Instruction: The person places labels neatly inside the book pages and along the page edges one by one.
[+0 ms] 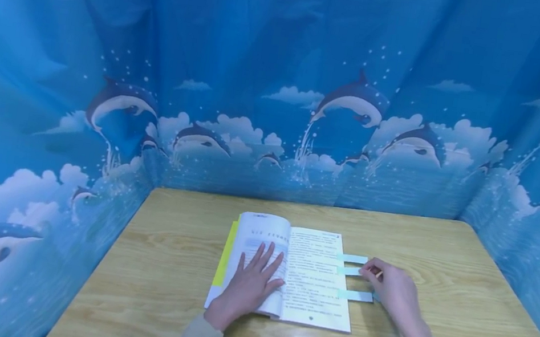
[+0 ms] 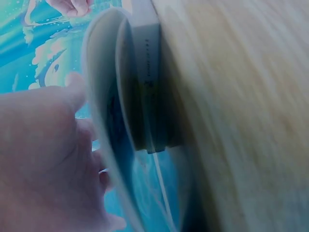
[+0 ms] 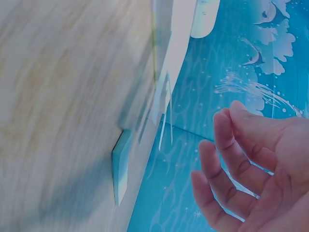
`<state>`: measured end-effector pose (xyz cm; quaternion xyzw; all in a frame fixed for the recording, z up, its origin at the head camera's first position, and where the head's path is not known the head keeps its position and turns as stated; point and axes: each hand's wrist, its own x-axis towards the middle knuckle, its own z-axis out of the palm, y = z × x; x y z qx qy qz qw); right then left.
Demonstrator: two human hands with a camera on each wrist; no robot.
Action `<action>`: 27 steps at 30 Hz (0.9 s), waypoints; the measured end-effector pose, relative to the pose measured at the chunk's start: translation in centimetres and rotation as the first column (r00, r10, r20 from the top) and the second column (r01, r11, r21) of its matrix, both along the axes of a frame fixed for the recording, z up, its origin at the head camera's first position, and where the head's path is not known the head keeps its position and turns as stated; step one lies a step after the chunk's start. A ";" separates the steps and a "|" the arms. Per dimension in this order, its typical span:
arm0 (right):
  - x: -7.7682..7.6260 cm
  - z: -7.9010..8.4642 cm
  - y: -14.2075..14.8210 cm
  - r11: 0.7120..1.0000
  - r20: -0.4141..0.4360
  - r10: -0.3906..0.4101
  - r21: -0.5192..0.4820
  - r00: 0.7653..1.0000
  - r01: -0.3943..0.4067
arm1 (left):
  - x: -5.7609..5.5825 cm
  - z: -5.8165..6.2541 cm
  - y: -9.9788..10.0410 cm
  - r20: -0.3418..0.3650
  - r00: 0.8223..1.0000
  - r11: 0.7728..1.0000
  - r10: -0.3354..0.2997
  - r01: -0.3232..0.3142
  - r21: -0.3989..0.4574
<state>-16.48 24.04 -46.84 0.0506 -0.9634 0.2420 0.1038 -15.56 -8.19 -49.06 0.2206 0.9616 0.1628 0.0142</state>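
Observation:
An open book (image 1: 305,306) lies on the table, its left pages curving up. My left hand (image 1: 248,286) rests on the left page with fingers spread; in the left wrist view the hand (image 2: 48,154) is beside the bowed pages (image 2: 104,72). Three pale blue sticky tabs (image 1: 358,296) stick out past the right page edge. Over the outer end of the middle tab (image 1: 350,271) is my right hand (image 1: 395,290), thumb and index fingertips together. The right wrist view shows nothing between these fingertips (image 3: 236,107), the other fingers loosely bent. Below it lies a small blue sticky-note pad (image 3: 121,169).
A yellow-green strip (image 1: 225,254) shows along the book's left edge. The wooden table (image 1: 157,268) extends around the book. A blue dolphin-print curtain (image 1: 262,75) stands behind the table and along its sides.

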 end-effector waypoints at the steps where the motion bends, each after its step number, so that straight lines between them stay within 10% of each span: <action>1: 0.0 0.1 0.0 1.000 -0.002 0.000 -0.009 1.000 0.000 | 0.1 0.1 0.2 -0.006 1.000 1.000 -0.002 0.002 -0.016; 11: -0.1 -0.3 -0.3 0.999 -0.061 0.032 -0.014 0.998 -0.033 | 1.5 0.7 3.2 -0.042 0.987 0.973 -0.155 0.146 -0.177; 27: 0.8 -1.2 1.3 0.992 -0.242 0.125 0.021 0.962 -0.123 | 1.6 0.8 3.7 -0.005 0.983 0.965 -0.184 0.180 -0.190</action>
